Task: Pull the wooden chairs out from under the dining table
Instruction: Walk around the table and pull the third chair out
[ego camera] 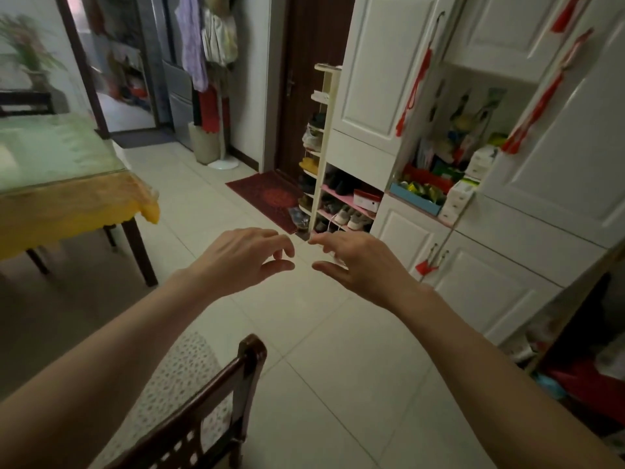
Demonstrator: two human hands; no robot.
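- Head view: the left hand (243, 262) and the right hand (358, 262) are held out side by side above the tiled floor (338, 384), fingers loosely curled and parted, nothing being gripped.
- One wooden chair (216, 401) is seen at the lower edge, below the left forearm, its dark backrest and patterned seat cushion clear of the bench (67, 170).
- The bench is located at the left, covered by a yellow cloth (77, 211) under glass.
- White cabinets (507, 231) are located at the right.
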